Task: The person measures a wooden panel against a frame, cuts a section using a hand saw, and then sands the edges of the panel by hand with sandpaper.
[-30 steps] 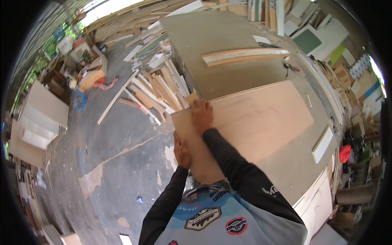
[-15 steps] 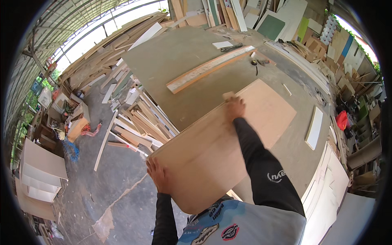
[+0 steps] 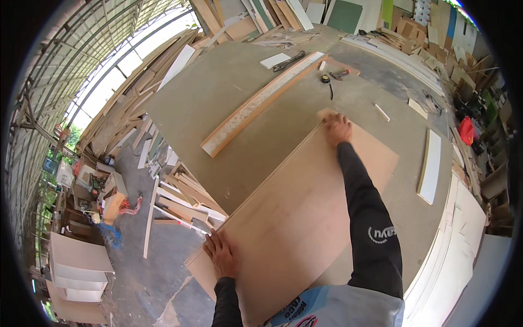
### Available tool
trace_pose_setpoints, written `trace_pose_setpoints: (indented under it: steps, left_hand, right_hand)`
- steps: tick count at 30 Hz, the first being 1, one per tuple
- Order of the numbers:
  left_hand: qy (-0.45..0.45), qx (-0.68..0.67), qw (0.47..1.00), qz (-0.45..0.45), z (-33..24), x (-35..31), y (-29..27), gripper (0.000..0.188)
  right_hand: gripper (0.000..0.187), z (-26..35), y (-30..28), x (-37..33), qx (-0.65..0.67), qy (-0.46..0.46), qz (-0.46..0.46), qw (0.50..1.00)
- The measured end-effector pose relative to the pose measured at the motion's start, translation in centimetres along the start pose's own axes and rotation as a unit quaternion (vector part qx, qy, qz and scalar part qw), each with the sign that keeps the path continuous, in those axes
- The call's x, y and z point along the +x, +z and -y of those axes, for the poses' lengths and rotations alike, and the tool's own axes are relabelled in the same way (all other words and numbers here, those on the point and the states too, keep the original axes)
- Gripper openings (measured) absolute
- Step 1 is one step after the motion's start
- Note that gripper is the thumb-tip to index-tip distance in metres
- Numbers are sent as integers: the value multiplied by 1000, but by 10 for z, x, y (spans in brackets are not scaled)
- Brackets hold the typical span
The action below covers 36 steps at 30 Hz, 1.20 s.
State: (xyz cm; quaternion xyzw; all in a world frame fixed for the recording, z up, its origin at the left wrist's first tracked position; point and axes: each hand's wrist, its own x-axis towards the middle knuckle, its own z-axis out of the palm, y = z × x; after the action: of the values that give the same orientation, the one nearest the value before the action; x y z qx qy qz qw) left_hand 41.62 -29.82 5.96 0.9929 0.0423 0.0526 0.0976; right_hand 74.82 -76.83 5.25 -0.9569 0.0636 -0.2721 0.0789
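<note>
A large tan wooden panel (image 3: pixel 294 207) lies slantwise across the grey-brown worktable (image 3: pixel 245 169), its near part close to my body. My right hand (image 3: pixel 339 131) is at the panel's long far edge, toward the right end. Its fingers are closed on a small wooden block (image 3: pixel 325 114), which sticks out past that edge; the underside of the block is hidden. Flat on the panel's left part rests my left hand (image 3: pixel 222 255), fingers apart, with the fingertips near the same long edge.
A long white-and-orange board (image 3: pixel 261 103) lies beyond the panel. Behind it are a tape measure (image 3: pixel 326 79) and a white strip (image 3: pixel 382 112). To the right lies a white board (image 3: pixel 430 166). Scrap wood strips (image 3: pixel 182 204) pile up left of the table.
My right hand and the block have moved along the panel's edge toward its far right end. My left hand sits farther in from the panel's left end. The whole view has shifted.
</note>
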Motion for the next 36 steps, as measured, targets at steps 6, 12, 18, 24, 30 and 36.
trace_pose_setpoints:
  steps: [6, 12, 18, 24, 30, 36]
  left_hand:
    - [-31, 16, 999, 9, 6, -6, -1, 62]
    - [-8, -8, 1000, 4, 8, -7, -12, 65]
    - [-15, -11, 1000, -3, 14, -3, -5, 65]
    - [-14, -21, 1000, 4, 9, -2, -9, 63]
    - [-32, 39, 999, -13, -1, 0, 4, 62]
    - [-47, 48, 998, 1, -2, 3, -4, 63]
  right_hand:
    - [36, 92, 3, -68, -18, -123, 66, 990]
    - [35, 72, -17, -72, 61, -143, 51, 986]
    - [35, 15, 14, 7, -39, 73, 11, 996]
    - [35, -108, -60, -87, -97, 138, -22, 986]
    - [36, -144, -102, -112, -109, 162, 34, 980]
    - [34, -101, 3, 18, 72, 79, 150, 983]
